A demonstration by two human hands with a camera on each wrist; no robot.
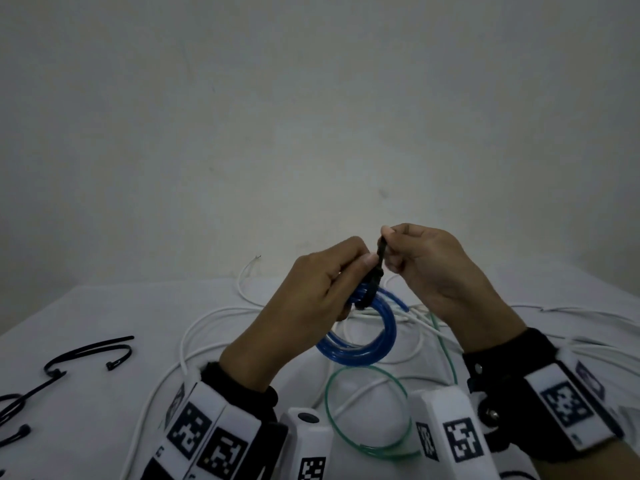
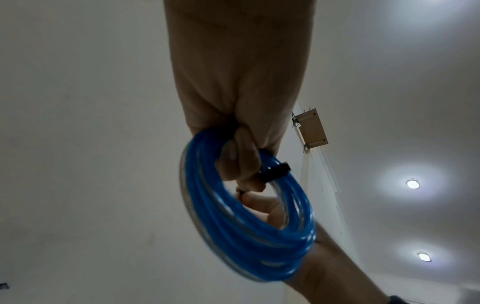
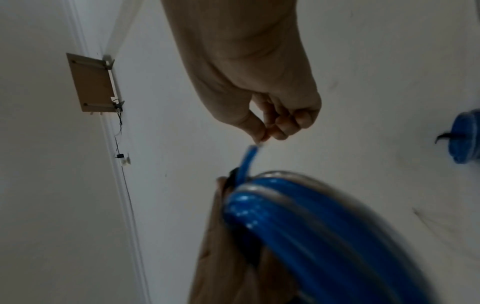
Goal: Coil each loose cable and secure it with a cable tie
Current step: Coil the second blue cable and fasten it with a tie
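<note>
- Plainly, the left hand [image 1: 311, 299] gripped the coiled, translucent blue plastic cable [image 1: 367, 337] at its top, fingers curled round the bundle, and held it in the air above the white-clothed tabletop [image 1: 86, 313].
- Wrapped round the bundle at that grip was a black plastic cable tie [image 1: 372, 282], whose free tail rose steeply upward out of its head.
- At the top of that tail was the right hand [image 1: 436, 271], thumb and forefinger pinched together on the strip; it sat just above and to the right of the left hand, nearly touching it.
- My judgement: the cinching pull would run along the tail's upright axis, away from the coil, with the left hand bracing.
- Only the head view showed the loose white cables [image 1: 207, 327], a thin green cable [image 1: 363, 410] and spare black ties [image 1: 86, 355] lying on the tabletop.
- From below, the left wrist view showed the band of the tie [image 2: 275, 173] crossing the strands beside the fingers [image 2: 244, 164].
- By contrast, the right wrist view showed the cable's loose blue end [image 3: 248, 158] sticking up beside the pinch, and the tail itself could hardly be made out there.
</note>
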